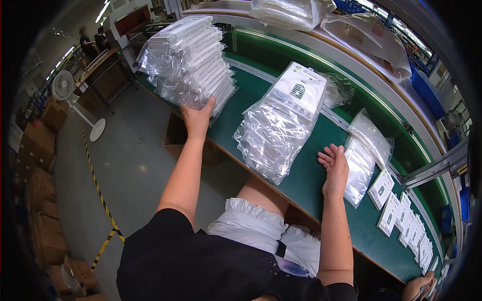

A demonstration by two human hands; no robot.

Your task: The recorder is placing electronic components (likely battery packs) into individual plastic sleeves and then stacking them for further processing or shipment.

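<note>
Saw left hand (pixel 197 118) touching the lower near edge of tall stack of bagged white boxes (pixel 193 60) on green worktop (pixel 301 183); could not tell how firmly closed, with fingers partly hidden. Found right hand (pixel 335 166) half open, loosely curled, holding nothing, just beside clear plastic bags (pixel 359 168). Noted plastic-wrapped pile (pixel 273 135) between both

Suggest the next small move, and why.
Probably shift the right hand left to the white box on the middle plastic pile: that hand looks open and empty, the box lies on top, and the left hand is at the tall bagged stack.
</note>
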